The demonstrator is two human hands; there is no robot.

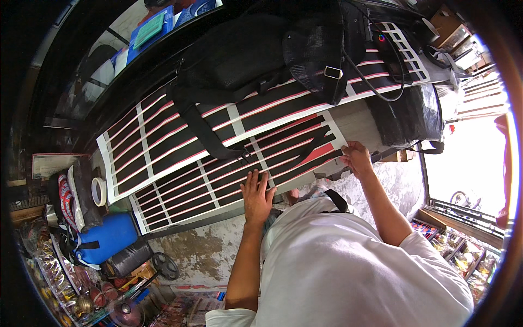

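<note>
A white-bordered sheet with black strips (180, 199) and thin red and white lines lies along the near side of the counter. Against its near edge rests my left hand (254, 197), fingers spread and flat. My right hand (357, 158) pinches the end of a black strip (327, 162) at the sheet's near right corner. Red backing (316, 153) shows beside that strip, and another dark strip (312, 147) lies loose and slanted across the sheet. A second, larger striped sheet (158, 136) overlaps the far side of the first.
A black bag (234, 60) with a strap (201, 131) and buckle lies over the larger sheet. Black-wrapped bulk (408, 117) stands at the right. At the left are a tape roll (98, 192), a blue bag (109, 238) and a dark roll (132, 258). A cable (376, 92) hangs at the far right.
</note>
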